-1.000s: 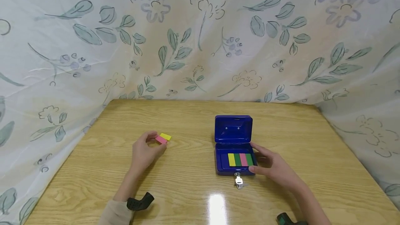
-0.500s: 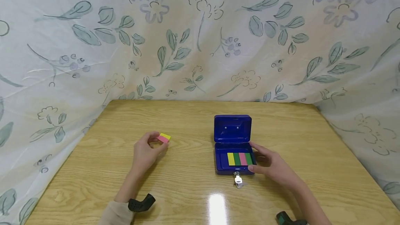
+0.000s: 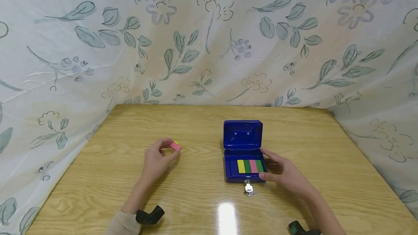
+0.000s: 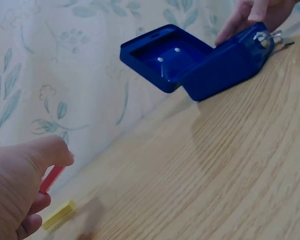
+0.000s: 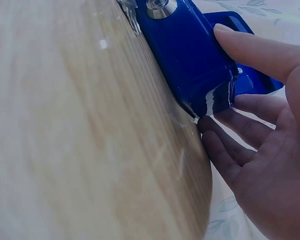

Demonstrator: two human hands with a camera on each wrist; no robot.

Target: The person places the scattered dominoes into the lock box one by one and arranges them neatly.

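My left hand (image 3: 156, 159) pinches a pink block (image 3: 175, 145) between thumb and fingers, above the left part of the table. In the left wrist view a yellow block (image 4: 59, 215) lies on the wood, apart from the pink one. To the right stands a blue cash box (image 3: 230, 178) with its lid (image 3: 243, 133) raised. Inside it a yellow block (image 3: 241, 166), a green block (image 3: 247, 166), a pink block (image 3: 253, 166) and another green block (image 3: 259, 166) lie side by side. My right hand (image 3: 289, 176) holds the box's right side, thumb on the front right corner.
A key (image 3: 249, 188) hangs from the lock at the box's front. The wooden table (image 3: 192, 177) ends at a flowered cloth (image 3: 215, 46) behind it. Black devices are strapped to both wrists, such as the left wrist device (image 3: 150, 216).
My left hand has shifted slightly right with the pink block, which now hides most of the yellow block in the head view. The right hand and cash box have stayed in place.
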